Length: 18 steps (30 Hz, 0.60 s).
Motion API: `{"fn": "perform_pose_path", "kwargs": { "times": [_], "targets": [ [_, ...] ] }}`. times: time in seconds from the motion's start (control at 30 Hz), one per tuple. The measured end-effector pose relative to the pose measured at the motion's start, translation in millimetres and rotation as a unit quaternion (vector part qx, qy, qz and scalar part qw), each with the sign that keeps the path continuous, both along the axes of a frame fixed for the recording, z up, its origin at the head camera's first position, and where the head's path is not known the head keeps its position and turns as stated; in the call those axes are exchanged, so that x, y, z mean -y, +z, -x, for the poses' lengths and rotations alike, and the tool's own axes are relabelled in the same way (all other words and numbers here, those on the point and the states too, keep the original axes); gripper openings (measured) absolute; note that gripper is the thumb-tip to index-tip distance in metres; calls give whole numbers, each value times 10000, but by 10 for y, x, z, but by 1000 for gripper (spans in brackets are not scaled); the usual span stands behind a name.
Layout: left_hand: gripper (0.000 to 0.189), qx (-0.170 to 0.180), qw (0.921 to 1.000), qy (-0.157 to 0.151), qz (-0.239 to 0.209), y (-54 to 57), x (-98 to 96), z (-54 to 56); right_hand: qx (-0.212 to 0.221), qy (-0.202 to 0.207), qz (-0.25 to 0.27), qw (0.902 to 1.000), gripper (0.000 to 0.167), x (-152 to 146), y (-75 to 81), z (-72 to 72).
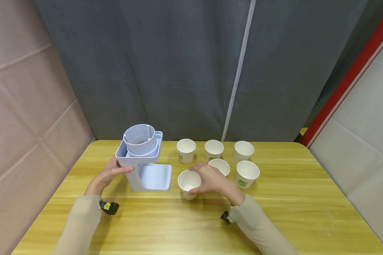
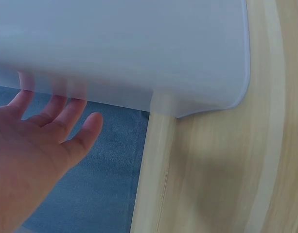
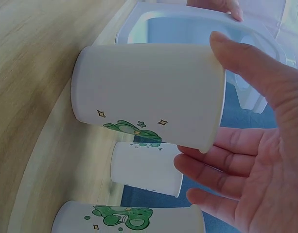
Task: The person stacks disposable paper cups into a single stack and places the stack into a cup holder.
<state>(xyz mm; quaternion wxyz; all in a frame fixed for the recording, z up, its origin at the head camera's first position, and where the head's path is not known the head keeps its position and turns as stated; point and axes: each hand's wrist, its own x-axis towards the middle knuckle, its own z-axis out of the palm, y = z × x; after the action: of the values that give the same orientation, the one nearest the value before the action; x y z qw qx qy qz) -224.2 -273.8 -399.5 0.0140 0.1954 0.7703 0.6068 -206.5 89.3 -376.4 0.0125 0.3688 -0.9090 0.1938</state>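
A pale plastic stand (image 1: 129,162), with a round tub (image 1: 139,141) on its top and a flat base tray (image 1: 157,177), is upright on the table at left. My left hand (image 1: 106,175) holds its left side, thumb across the front; in the left wrist view the fingers (image 2: 71,114) touch its smooth wall. Just right of the base, my right hand (image 1: 212,180) grips a white paper cup (image 1: 189,180) near the rim, thumb (image 3: 241,58) on one side and fingers on the other. Green cartoon print marks this cup (image 3: 149,92), which stands upright with its inside visible.
More white paper cups stand behind and right of my right hand, including a back-left cup (image 1: 186,152) and a right-hand cup (image 1: 247,173). One cup (image 1: 219,166) is partly hidden by that hand. A grey curtain (image 1: 178,71) hangs behind the wooden table (image 1: 166,223).
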Motion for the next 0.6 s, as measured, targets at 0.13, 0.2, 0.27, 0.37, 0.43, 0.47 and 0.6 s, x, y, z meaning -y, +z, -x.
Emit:
{"fn": "perform_pose_path", "kwargs": {
  "times": [0.13, 0.2, 0.27, 0.37, 0.43, 0.47, 0.6],
  "targets": [
    [73, 78, 9999, 67, 40, 10, -12, -17, -32, 17, 14, 10000, 67, -6, -4, -3],
    [76, 168, 9998, 108, 54, 16, -18, -31, -32, 22, 3, 10000, 67, -6, -8, -1],
    [78, 253, 9996, 148, 33, 19, -22, -44, -35, 22, -7, 10000, 68, -7, -9, -1],
    [79, 335, 9992, 196, 22, 20, -27, -69, -60, 36, -26, 10000, 68, -12, -7, -6],
    [80, 320, 9993, 207, 22, 21, -30, -87, -89, 55, -6, 9999, 69, -19, -1, -11],
    [81, 269, 9994, 215, 24, 22, -31, -96, -128, 73, 17, 9999, 70, -23, 0, -11],
    [81, -56, 9996, 279, -58, 22, -13, -144, -288, 51, 165, 9994, 73, -53, 0, 1]
  ]
}}
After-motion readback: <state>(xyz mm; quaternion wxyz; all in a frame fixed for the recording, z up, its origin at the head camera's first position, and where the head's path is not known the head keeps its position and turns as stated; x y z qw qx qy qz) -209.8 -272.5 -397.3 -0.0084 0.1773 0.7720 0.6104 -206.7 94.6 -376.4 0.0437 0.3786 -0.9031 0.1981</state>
